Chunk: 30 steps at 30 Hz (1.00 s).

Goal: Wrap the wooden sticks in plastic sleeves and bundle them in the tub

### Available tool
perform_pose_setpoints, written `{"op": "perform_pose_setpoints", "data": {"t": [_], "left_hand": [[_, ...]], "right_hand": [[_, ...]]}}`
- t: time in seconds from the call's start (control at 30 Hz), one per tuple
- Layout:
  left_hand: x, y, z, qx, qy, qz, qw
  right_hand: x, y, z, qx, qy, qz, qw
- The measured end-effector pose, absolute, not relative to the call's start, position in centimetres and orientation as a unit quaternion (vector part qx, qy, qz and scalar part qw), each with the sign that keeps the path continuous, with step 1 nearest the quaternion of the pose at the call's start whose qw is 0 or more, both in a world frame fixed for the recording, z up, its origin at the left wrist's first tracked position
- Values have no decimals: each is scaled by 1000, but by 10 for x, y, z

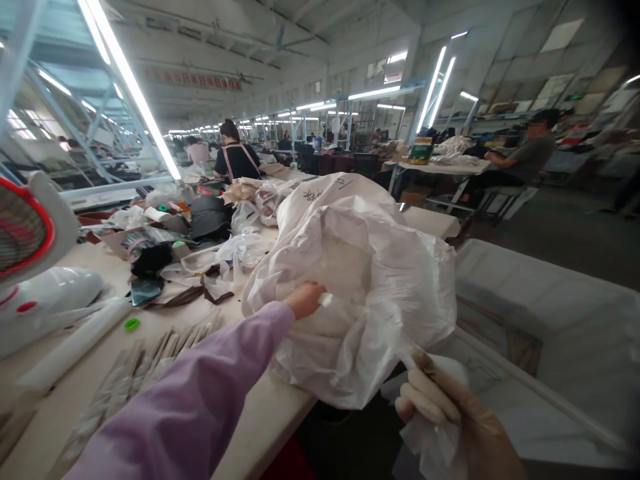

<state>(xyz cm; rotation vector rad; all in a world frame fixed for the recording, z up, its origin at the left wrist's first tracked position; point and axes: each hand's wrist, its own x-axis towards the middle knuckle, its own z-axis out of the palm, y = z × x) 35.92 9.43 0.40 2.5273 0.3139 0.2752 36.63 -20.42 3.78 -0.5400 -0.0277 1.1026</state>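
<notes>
A big white plastic sack [360, 267] lies crumpled on the near edge of the long worktable [260, 427], with black marks on its top. My left hand [305, 298], on a lilac sleeve, reaches into the folds and pinches the sack's film. My right hand [440, 403], in a pale glove, is closed on the sack's hanging lower edge, below the table's edge.
Rows of narrow flat pieces [135, 367] and a green ring [132, 324] lie at left. A white fan [30, 267] stands far left. Bags and dark scraps [200, 247] crowd the table behind. A white bin [540, 313] sits right. People work farther back.
</notes>
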Motion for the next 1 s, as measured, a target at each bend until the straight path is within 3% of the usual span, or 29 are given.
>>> {"op": "perform_pose_setpoints", "data": {"t": [0.33,0.53,0.73,1.0], "left_hand": [[322,124,88,716,223,337,569],[304,131,126,595,256,420,635],[265,120,158,536,269,435,672],[199,74,196,552,238,351,718]], "right_hand": [[358,-173,42,-260,46,485,833],[357,-162,50,-349,-20,441,827],[350,-148,61,-408,-131,409,806],[354,-126,86,-483,-198,343,781]]}}
